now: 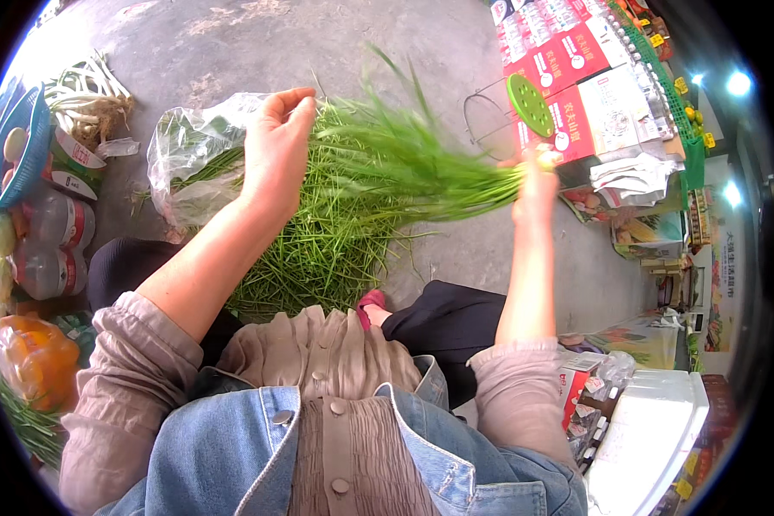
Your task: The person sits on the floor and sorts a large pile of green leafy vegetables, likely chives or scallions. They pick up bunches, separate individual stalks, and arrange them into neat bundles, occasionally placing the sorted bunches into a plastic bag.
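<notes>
My right hand (534, 193) grips a bunch of long, thin green stalks (451, 177), probably garlic chives, by its pale ends. Their leafy tips fan out to the left and are blurred. Across from it, my left hand (280, 145) is raised with the fingers curled and the fingertips together; I see nothing clearly held in it. Beneath both hands a loose heap of the same greens (322, 258) spreads over the concrete floor, close to my feet. Behind my left wrist lies a clear plastic bag (187, 138) with more stalks inside.
Scallions or leeks with roots (90, 103), a blue plastic basket (19, 174) and large bottles (55, 248) stand at the left. At the right are a green round stool seat (530, 105), red drink cartons (564, 61) and a white foam box (645, 432). A bag of orange fruit (35, 358) sits lower left.
</notes>
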The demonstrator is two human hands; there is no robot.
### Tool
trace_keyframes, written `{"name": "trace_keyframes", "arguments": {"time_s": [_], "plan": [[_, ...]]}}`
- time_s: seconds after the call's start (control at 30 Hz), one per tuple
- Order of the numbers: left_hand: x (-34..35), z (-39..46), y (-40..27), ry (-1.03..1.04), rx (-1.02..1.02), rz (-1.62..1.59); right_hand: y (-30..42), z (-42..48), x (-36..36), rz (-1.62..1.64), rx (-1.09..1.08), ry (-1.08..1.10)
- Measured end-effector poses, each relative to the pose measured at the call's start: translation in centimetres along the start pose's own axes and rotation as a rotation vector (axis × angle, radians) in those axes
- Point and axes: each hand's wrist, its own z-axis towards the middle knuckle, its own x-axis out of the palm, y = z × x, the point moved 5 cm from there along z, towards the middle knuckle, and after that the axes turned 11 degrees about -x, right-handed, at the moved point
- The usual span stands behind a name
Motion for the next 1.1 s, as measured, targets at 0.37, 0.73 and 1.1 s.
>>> {"name": "trace_keyframes", "arguments": {"time_s": [0.37, 0.73, 1.1], "plan": [[5.5, -10.8, 6.9, 1.040, -0.783, 0.000, 6.2, -10.5, 9.9, -0.187, -0.381, 0.011], [3.3, -9.7, 2.5, 0.983, -0.744, -0.620, 10.7, -25.4, 16.3, -0.262, -1.096, 0.907], [-0.2, -5.2, 3.2, 0.861, -0.374, -0.024, 8.9, -21.7, 8.8, -0.792, -1.101, 1.030]]}}
